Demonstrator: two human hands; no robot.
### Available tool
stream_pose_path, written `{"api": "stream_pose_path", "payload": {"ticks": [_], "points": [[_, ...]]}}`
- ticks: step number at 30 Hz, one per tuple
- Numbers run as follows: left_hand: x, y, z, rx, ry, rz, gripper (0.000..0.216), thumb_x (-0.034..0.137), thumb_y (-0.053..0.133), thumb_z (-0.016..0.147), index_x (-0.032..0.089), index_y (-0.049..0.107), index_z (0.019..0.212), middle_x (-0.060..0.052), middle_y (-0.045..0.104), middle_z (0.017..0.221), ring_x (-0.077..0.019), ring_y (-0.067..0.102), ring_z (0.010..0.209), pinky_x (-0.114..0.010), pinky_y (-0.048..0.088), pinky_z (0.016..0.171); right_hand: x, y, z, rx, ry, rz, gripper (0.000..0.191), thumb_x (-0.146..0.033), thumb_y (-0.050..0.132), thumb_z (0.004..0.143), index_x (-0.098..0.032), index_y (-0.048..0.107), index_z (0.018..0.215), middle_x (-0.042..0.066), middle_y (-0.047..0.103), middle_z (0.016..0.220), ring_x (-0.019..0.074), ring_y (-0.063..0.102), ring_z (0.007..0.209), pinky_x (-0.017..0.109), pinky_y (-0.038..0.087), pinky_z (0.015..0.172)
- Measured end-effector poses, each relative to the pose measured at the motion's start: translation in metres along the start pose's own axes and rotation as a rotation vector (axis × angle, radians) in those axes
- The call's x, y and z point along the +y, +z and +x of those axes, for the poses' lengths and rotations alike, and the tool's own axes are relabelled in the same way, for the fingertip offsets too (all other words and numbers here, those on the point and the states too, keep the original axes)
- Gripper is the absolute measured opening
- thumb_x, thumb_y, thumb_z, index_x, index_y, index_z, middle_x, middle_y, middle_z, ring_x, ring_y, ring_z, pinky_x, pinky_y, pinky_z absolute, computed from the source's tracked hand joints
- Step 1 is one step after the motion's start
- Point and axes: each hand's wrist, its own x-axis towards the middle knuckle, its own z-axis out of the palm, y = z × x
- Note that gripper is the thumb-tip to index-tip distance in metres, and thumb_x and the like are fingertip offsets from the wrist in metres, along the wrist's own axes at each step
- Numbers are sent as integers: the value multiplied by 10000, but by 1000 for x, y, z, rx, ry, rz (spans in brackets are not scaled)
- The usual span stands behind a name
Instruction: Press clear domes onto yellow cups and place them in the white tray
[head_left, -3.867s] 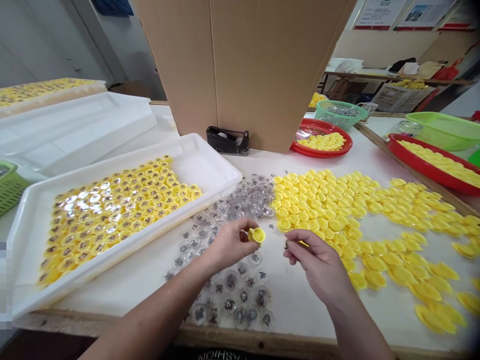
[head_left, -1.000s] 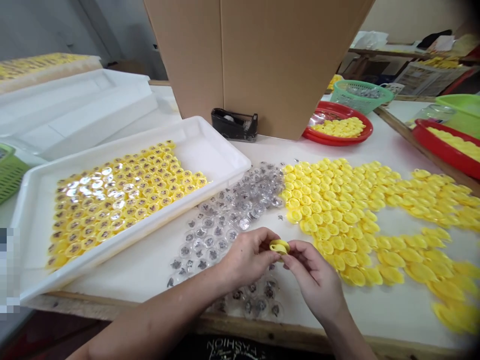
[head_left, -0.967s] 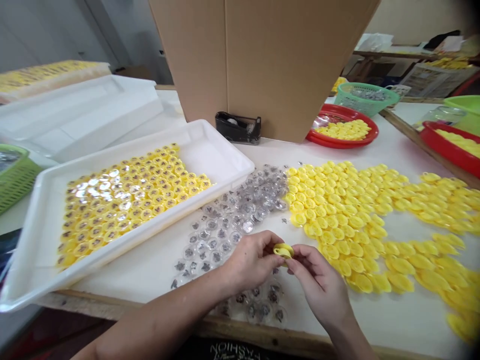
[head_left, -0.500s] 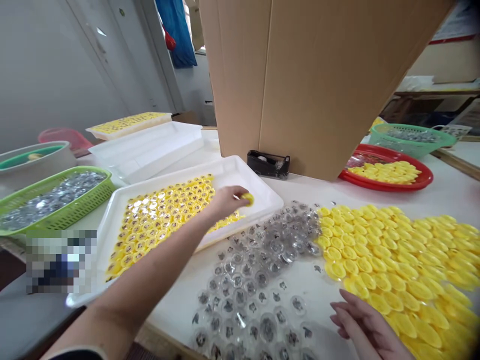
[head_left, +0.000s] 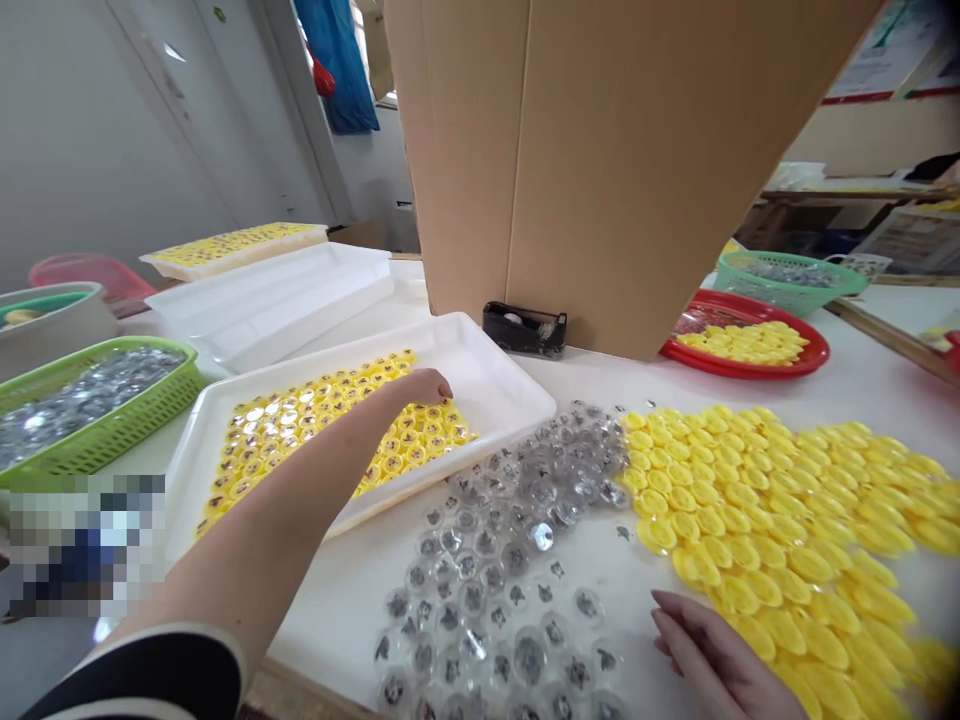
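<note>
My left hand (head_left: 429,386) is over the white tray (head_left: 506,385), its fingers closed and pointing down at the edge of the rows of yellow discs with small animal prints (head_left: 394,465). Whatever its fingertips may hold is hidden. My right hand (head_left: 712,650) lies low on the white table, fingers loosely stretched, with nothing visible in it. Beside it on the right spreads a layer of plain yellow oval discs (head_left: 750,500). To its left are clear round domes with dark animal prints (head_left: 487,600), some spread apart, others heaped toward the back.
A tall cardboard box (head_left: 615,180) stands behind the tray, with a black tape dispenser (head_left: 525,330) at its foot. A red tray (head_left: 802,365) and green basket (head_left: 780,285) sit back right. White trays (head_left: 277,300) and a lime basket (head_left: 112,425) are left.
My left hand has moved left and down onto the edge of the printed rows; the yellow disc seen in its fingers before is hidden now. The view has shifted slightly. My right hand stays low.
</note>
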Motion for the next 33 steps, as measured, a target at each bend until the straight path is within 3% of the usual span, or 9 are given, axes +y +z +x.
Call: {"api": "stream_pose_path", "payload": {"ticks": [4,7,12,16,22,25,29,33], "points": [[7,7,-7,28,144,9,413,126,514,758,274,671,1110,29,598,1260,-163,576,1054,-203,423,915,-15,1,8,-5,-240,-225,232,-381,497,859,-248,678,916,52,685,907,221,667,848,353,576,734],[12,16,-12,-32,227,14,352,163,508,746,256,716,1013,35,644,1193,-161,570,1067,-192,403,945,-29,5,13,-80,-319,-339,260,-272,413,894,-227,655,978,67,636,905,205,648,825,358,559,718],[2,22,-21,-56,269,57,326,213,514,728,218,728,975,-3,698,1073,-182,593,1033,-226,414,953,-39,11,18,-248,-336,-485,294,-162,367,894,-215,628,1018,62,594,898,183,617,793,333,523,707],[-7,21,-28,-50,288,100,365,230,486,734,218,714,1019,-21,682,1107,-199,595,1047,-256,425,953,-41,19,26,-268,-338,-523,284,-139,378,885,-197,634,994,62,576,848,180,588,771,311,491,685],[0,20,-35,18,334,158,441,256,474,755,232,652,1158,-46,588,1278,-265,477,1227,-385,328,1067,-47,27,27,-233,-326,-575,235,-127,406,877,-192,599,759,35,562,773,155,553,719,265,442,655],[18,17,-45,205,351,153,504,296,478,778,177,577,1257,-106,527,1336,-309,422,1260,-452,312,1069,-47,12,16,-179,-290,-605,197,-144,429,883,-197,583,773,24,564,795,148,552,733,255,432,665],[65,21,-80,548,465,63,387,323,492,814,154,660,1118,-107,671,1072,-279,561,1042,-431,429,953,-35,-29,4,-8,-158,-680,157,-221,437,903,-197,579,838,33,562,837,180,557,791,292,425,694],[116,45,-123,543,634,-101,285,298,525,842,168,685,1038,-80,690,992,-224,589,974,-369,468,888,-18,-60,3,76,-39,-772,167,-248,449,899,-192,603,865,48,571,856,215,565,821,322,413,693]]}}
